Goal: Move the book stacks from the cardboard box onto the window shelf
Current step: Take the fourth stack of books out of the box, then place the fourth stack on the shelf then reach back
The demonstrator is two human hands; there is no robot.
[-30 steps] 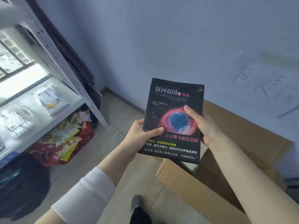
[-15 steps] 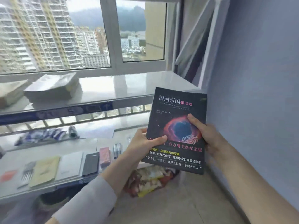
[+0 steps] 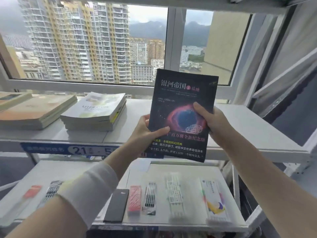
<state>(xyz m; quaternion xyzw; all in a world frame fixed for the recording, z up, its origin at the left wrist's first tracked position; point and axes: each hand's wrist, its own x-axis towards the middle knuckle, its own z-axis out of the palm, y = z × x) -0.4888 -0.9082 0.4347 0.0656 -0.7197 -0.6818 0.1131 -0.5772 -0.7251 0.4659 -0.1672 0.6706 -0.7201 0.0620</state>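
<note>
Window shelf (image 3: pixel 248 127) bare right of stacks (image 3: pixel 96 114); hands hold book (image 3: pixel 183 100).

Left arm: white sleeve (image 3: pixel 89 191), pushed up short of the wrist
Right arm: bare, no sleeve
Hands: left hand (image 3: pixel 145 133) and right hand (image 3: pixel 212 121) bare, ungloved

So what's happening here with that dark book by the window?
A person is holding a dark paperback upright with both hands, the left hand at its lower left edge and the right hand on its right side. It is raised in front of the white window shelf, not yet set down. Two book stacks already lie on the shelf's left part; its right part is bare.
</note>
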